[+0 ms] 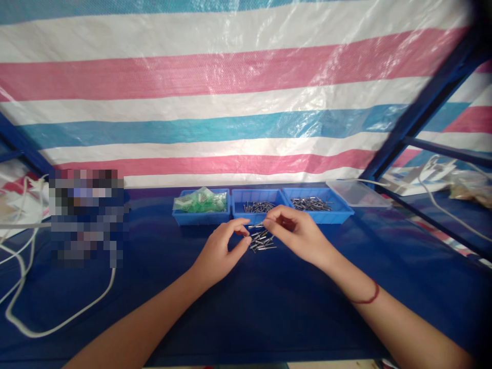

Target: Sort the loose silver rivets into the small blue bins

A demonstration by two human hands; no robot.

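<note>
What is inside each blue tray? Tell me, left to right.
Left tray: green pieces in clear plastic. Middle tray and right tray: small metal pins. The right hand hides the middle tray's front corner; tray bottoms under the heaps are covered.

Three trays stand in a row at the back of the worktop point(269, 307), before a hanging sheet point(230, 102). The left tray point(200, 219) holds bags, the middle tray point(253, 191) and right tray point(338, 214) pins. A lid point(357, 195) lies just right of the row. Before the middle tray lies a loose pile of pins point(261, 242) — left hand point(221, 253) on its left, right hand point(298, 230) on its right, a single pin point(255, 225) between their fingers. A cable point(57, 323) trails far left.
</note>
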